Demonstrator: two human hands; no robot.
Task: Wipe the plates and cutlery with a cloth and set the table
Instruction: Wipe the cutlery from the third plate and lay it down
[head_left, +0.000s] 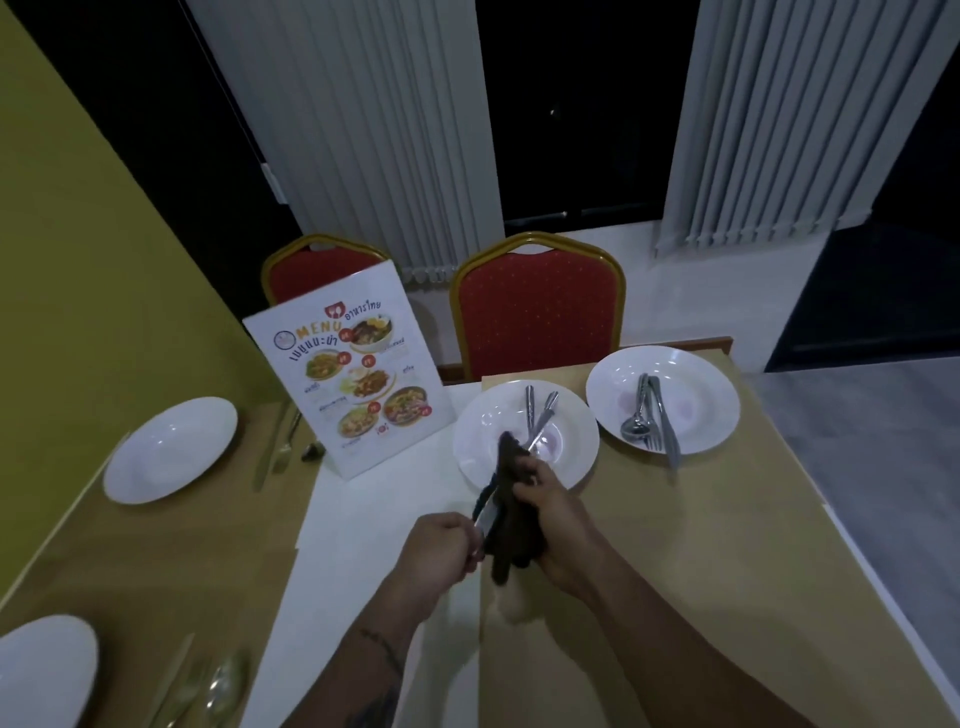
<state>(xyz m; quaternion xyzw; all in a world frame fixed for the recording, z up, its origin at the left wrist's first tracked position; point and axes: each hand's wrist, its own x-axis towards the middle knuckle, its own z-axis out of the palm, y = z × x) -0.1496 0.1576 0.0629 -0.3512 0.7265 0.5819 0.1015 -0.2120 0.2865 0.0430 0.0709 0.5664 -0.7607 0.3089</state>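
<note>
My left hand (447, 545) grips the handle end of a knife (484, 512) above the table. My right hand (553, 512) holds a dark brown cloth (511, 530) wrapped around the knife's blade. Just beyond my hands stands a white plate (475, 457) with two pieces of cutlery (537, 415) lying in it. A second white plate (696, 384) at the far right holds a spoon, fork and knife (649, 415). On the left a white plate (171, 449) sits with cutlery (283, 447) laid beside it. Another white plate (47, 670) lies at the near left, its cutlery (208, 686) alongside.
A standing menu card (348, 379) rises mid-table. Two red chairs (540, 306) stand at the far side. Tan placemats (701, 545) cover the white table. A yellow wall borders the left, and the table's edge drops to grey floor on the right.
</note>
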